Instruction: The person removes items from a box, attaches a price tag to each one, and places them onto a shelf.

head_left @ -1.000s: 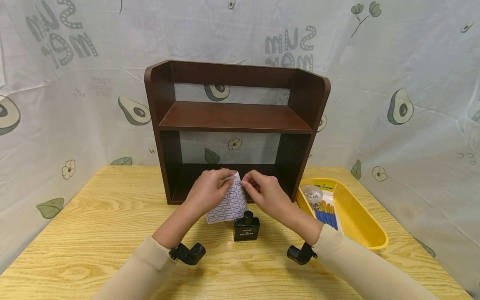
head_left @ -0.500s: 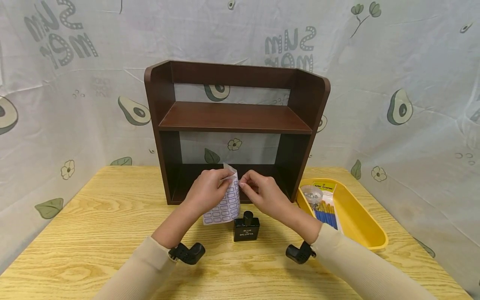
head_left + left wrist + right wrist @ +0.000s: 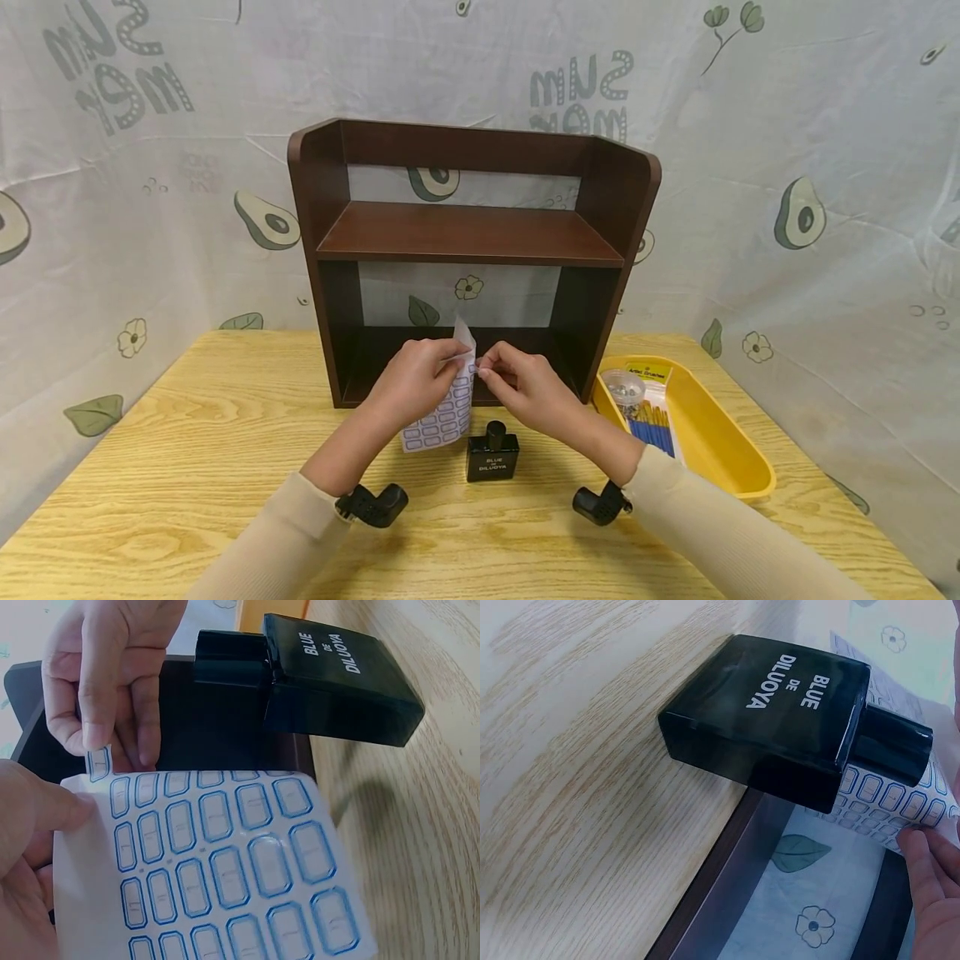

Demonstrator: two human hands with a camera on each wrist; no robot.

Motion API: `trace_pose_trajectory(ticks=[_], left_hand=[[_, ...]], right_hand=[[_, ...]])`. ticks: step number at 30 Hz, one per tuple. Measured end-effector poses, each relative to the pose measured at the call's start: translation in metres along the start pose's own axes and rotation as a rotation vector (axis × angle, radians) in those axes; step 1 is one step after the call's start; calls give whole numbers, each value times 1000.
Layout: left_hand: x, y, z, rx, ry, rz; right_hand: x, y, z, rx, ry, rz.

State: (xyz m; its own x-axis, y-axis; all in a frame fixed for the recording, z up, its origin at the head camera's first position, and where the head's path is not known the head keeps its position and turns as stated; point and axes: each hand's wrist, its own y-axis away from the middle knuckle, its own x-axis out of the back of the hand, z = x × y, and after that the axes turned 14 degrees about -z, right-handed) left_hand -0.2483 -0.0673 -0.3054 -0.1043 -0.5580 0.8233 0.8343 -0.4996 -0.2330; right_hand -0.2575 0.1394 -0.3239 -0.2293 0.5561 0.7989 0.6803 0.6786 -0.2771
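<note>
My left hand (image 3: 420, 379) grips a white sheet of blue-bordered labels (image 3: 225, 862) by its upper edge, thumb on the front. The sheet hangs bent, its top corner sticking up. My right hand (image 3: 528, 379) pinches one small label (image 3: 98, 763) at the sheet's right edge; in the left wrist view this label stands out past the edge, partly lifted. Below the hands, a black perfume bottle (image 3: 492, 457) lettered BLUE DE DILUOYA stands upright on the table, touched by neither hand. Part of the sheet is hidden behind the bottle in the right wrist view.
A dark brown two-tier shelf (image 3: 468, 233) stands behind the hands on the wood-grain table (image 3: 187, 467). To the right, a yellow tray (image 3: 720, 433) holds blue-handled brushes (image 3: 651, 435) and a clear round container (image 3: 624, 387). A patterned curtain hangs behind.
The sheet has turned and drawn left, away from the bottle, and its top corner now stands higher. The right hand has shifted slightly left, still pinching at the sheet's edge.
</note>
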Motion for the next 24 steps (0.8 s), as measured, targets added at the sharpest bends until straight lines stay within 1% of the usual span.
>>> trace_pose_trajectory(ticks=[6,11,19,24], left_hand=[[2,0,-2,-19,26,-32],[2,1,-3,-17,54,-49],[4,2,-5,-16,85,-50],[6,3,-8,1,84,-48]], right_hand=[[1,1,3,9,-12,-17],[1,3,6,14,-6,-25],[1,4,8,30,-1,-26],[1,6,7,15,-33,-13]])
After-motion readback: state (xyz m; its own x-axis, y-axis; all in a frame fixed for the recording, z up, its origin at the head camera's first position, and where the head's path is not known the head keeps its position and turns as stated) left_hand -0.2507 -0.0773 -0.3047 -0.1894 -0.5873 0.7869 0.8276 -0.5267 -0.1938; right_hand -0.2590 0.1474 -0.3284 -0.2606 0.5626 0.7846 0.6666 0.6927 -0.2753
